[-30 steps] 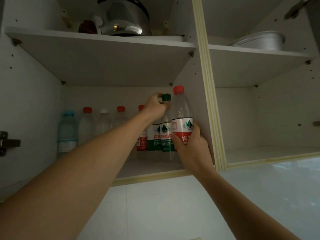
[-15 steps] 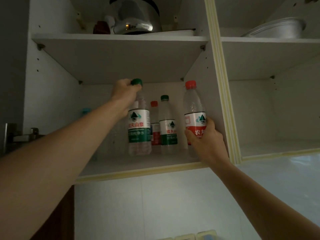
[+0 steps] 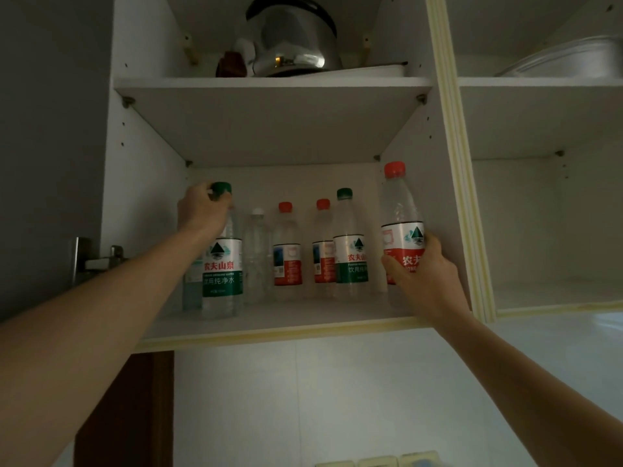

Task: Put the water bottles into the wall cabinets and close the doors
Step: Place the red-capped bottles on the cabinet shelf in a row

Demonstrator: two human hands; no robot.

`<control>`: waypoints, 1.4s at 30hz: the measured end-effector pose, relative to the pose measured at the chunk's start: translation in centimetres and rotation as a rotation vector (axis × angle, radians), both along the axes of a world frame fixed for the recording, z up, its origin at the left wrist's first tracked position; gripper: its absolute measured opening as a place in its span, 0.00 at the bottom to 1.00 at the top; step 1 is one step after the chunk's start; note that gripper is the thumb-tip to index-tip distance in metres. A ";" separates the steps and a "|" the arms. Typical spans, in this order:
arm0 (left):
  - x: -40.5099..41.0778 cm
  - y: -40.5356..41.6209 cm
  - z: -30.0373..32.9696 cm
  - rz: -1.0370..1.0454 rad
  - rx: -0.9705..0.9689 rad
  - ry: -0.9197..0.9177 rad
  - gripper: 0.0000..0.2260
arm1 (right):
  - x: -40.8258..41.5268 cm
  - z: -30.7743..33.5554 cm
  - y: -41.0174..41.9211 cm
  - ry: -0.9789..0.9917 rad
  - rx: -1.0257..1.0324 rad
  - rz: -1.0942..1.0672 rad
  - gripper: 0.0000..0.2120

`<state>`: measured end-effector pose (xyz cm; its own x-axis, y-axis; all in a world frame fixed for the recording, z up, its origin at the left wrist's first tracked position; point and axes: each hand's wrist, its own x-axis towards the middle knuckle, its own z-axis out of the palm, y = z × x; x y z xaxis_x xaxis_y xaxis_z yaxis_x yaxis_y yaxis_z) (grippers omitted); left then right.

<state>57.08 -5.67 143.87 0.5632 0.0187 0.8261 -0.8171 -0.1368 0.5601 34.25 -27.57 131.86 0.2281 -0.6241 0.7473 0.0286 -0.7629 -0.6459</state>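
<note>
The left wall cabinet stands open, and its lower shelf (image 3: 303, 318) carries several water bottles. My left hand (image 3: 202, 208) grips the cap and neck of a green-labelled bottle (image 3: 222, 274) standing at the shelf's front left. My right hand (image 3: 421, 274) is wrapped around the lower body of a red-capped bottle (image 3: 401, 230) at the shelf's right end, close to the cabinet side wall. Between them stand a clear bottle (image 3: 256, 261), two red-labelled bottles (image 3: 286, 254) (image 3: 322, 251) and another green-capped bottle (image 3: 350, 251). A further bottle is partly hidden behind the left one.
A steel kettle (image 3: 293, 38) sits on the upper shelf. The right cabinet (image 3: 546, 230) is open, with a metal bowl (image 3: 566, 62) on its top shelf. A door hinge (image 3: 101, 261) juts out at the left. White wall tiles (image 3: 337, 399) lie below.
My left hand has carried the green-labelled bottle leftward from beside the right-hand bottles and set it at the shelf's front left. My right hand stays on the red-capped bottle. The view shifted left.
</note>
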 end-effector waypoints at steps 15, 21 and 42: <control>-5.3 -6.6 -1.6 -0.084 0.656 -0.395 0.39 | 1.5 1.9 -0.7 0.119 0.129 0.066 0.26; -3.5 -10.7 -2.7 -0.238 0.711 -0.194 0.49 | 2.2 2.7 -1.7 0.205 0.118 0.026 0.22; -2.5 -18.2 -4.6 -0.425 0.582 -0.185 0.36 | 7.1 5.3 -5.0 0.578 0.000 -0.148 0.21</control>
<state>54.56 -23.90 139.29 0.2753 -0.6394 0.7179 -0.9395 -0.0208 0.3418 41.36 -32.61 137.19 0.5089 -0.6800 0.5278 -0.4340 -0.7322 -0.5249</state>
